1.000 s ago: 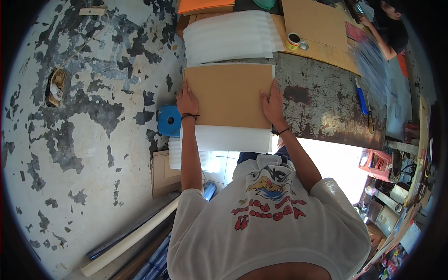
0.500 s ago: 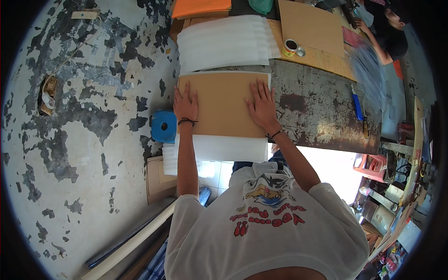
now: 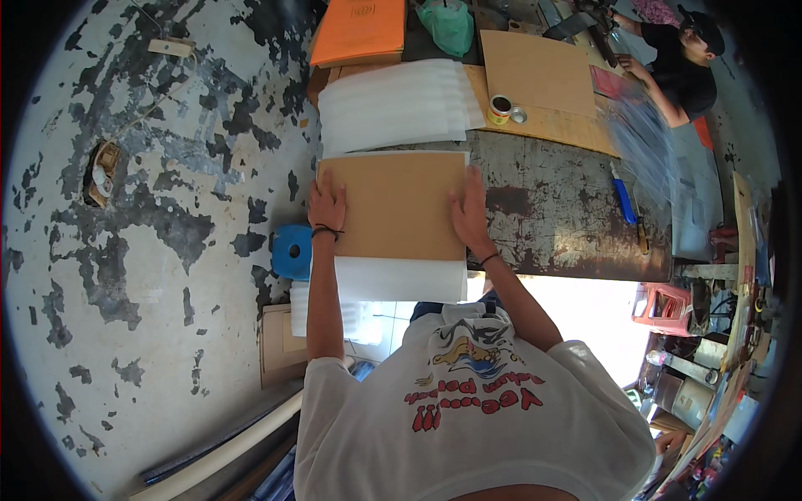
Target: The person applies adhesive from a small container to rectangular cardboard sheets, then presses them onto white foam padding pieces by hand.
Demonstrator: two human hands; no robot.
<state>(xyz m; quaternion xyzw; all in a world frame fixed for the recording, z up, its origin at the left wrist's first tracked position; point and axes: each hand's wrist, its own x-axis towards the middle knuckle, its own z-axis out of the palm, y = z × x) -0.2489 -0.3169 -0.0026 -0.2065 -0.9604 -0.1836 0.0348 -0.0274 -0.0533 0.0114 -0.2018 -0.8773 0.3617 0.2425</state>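
Note:
A flat brown cardboard sheet [image 3: 397,209] lies on white foam sheeting [image 3: 401,280], which shows beyond its near edge and hangs over the table's front edge. My left hand [image 3: 327,204] is at the sheet's left edge, fingers stretched out and thumb apart. At the opposite edge, my right hand [image 3: 470,209] rests side-on against the cardboard, its fingers extended away from me and the thumb over the sheet. Both hands touch the cardboard, and neither grips it.
Behind the cardboard lies a stack of white foam sheets [image 3: 393,104]. An open can [image 3: 499,109] stands by another cardboard piece [image 3: 539,71]. A blue-handled cutter [image 3: 623,196] lies on the worn table [image 3: 560,217]. A blue holed object [image 3: 291,252] is at left; a person [image 3: 677,67] works far right.
Both hands have slid from lying flat on top of the cardboard to its side edges. The right hand has turned more onto its side, with its fingers closer together. The view has shifted slightly.

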